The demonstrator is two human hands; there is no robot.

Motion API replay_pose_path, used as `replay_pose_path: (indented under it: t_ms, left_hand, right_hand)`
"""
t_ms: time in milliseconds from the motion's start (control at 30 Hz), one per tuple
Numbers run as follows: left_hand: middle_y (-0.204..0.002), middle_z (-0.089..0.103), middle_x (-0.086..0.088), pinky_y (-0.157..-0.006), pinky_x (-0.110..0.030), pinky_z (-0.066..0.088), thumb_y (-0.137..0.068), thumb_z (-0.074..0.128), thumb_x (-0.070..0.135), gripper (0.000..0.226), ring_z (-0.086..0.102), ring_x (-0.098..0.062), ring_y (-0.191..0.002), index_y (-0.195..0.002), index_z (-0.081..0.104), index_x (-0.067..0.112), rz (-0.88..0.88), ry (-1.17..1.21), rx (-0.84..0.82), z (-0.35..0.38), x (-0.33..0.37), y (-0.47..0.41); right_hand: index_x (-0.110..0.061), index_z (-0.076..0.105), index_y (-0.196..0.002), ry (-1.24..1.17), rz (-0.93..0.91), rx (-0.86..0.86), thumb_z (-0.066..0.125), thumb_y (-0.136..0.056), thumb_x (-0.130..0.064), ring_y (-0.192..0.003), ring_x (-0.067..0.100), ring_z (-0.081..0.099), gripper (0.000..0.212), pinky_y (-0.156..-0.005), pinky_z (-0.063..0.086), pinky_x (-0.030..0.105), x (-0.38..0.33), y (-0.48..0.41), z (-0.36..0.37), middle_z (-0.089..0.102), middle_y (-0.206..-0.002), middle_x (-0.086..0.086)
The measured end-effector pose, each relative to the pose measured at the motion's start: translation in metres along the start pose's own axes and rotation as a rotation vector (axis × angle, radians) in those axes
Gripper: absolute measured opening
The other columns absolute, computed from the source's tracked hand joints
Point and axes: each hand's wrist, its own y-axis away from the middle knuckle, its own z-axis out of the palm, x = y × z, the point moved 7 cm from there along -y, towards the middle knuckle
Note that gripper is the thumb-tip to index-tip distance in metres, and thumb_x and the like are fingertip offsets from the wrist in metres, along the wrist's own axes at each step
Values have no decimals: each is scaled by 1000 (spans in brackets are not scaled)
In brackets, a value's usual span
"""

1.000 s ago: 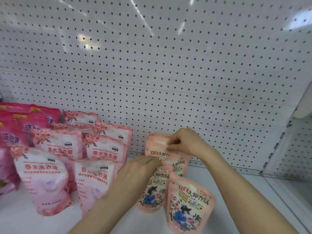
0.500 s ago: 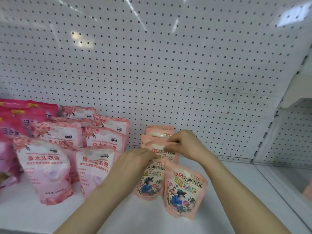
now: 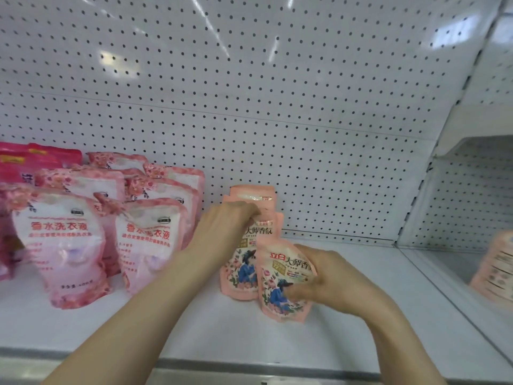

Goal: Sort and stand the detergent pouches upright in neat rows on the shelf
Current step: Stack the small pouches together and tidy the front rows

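Near the shelf's (image 3: 236,337) middle, the front peach pouch (image 3: 277,270) is gripped by the right hand (image 3: 333,276); the pouch behind it (image 3: 243,269) is clasped at the top by the left hand (image 3: 224,226). Pink pouches (image 3: 63,245) are ranged at the left end.

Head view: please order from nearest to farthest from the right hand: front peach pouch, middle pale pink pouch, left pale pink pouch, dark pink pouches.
1. Front peach pouch: held in the right hand.
2. Middle pale pink pouch: front row, to its left.
3. Left pale pink pouch: front row, farther left.
4. Dark pink pouches: far left, at back.
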Motion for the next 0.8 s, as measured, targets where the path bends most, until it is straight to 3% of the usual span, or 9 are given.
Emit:
replay_pose_path:
  t_ms: [100, 300, 367, 467, 567, 667, 800]
  left_hand:
    - [-103, 71, 2, -76, -38, 53, -95, 56, 15, 22, 66, -20, -92, -114, 67, 17, 9, 30, -21, 4, 2, 3]
    - [-114, 69, -1, -87, -36, 48, -92, 61, 13, 27, 62, -23, -104, -118, 67, 14, 65, 97, -9, -9, 5, 16]
    - [-118, 68, 0, -91, -31, 45, -95, 57, 12, 27, 61, -20, -109, -119, 67, 14, 47, 153, 21, -16, 5, 23]
    - [-112, 70, 2, -87, -20, 41, -97, 54, 13, 24, 62, -14, -103, -115, 70, 14, -18, 267, 113, -31, 4, 36]
    - [-107, 71, 5, -85, -24, 45, -98, 52, 16, 22, 62, -11, -97, -109, 71, 15, -48, 341, 160, -41, 7, 46]
    - [-98, 71, 6, -78, -27, 44, -95, 58, 21, 17, 61, -14, -91, -103, 72, 16, 22, 244, 115, -39, 14, 51]
    - [-102, 72, 1, -87, -41, 49, -90, 66, 17, 18, 62, -24, -102, -106, 73, 13, 42, 108, 53, -29, 15, 53]
  right_hand:
    - [-24, 73, -101, 8, 95, 178, 76, -83, -27, -91, 8, 72, 19, -82, 57, 35, 9, 3, -8, 77, -96, -7]
    - [-27, 78, -88, -168, 0, 89, 81, -80, -22, -84, 4, 74, 9, -78, 60, 34, 2, 7, 0, 78, -86, -9]
    - [-31, 78, -84, -215, -26, 109, 82, -79, -19, -84, 6, 74, 13, -77, 59, 33, -2, 2, 8, 79, -85, -9]
    - [-29, 79, -98, -225, -78, 195, 83, -78, -18, -86, 2, 73, 23, -80, 60, 32, -5, -10, 15, 78, -89, -12]
    - [-27, 78, -104, -203, -104, 284, 83, -76, -20, -87, 1, 72, 29, -79, 60, 36, -4, -18, 15, 78, -91, -13]
    - [-26, 75, -111, -146, -118, 352, 84, -75, -26, -88, 3, 71, 37, -79, 59, 37, -6, -20, 14, 77, -95, -13]
    - [-30, 70, -111, -98, -147, 374, 82, -74, -38, -81, 1, 67, 40, -74, 57, 33, -4, -9, 8, 74, -95, -15]
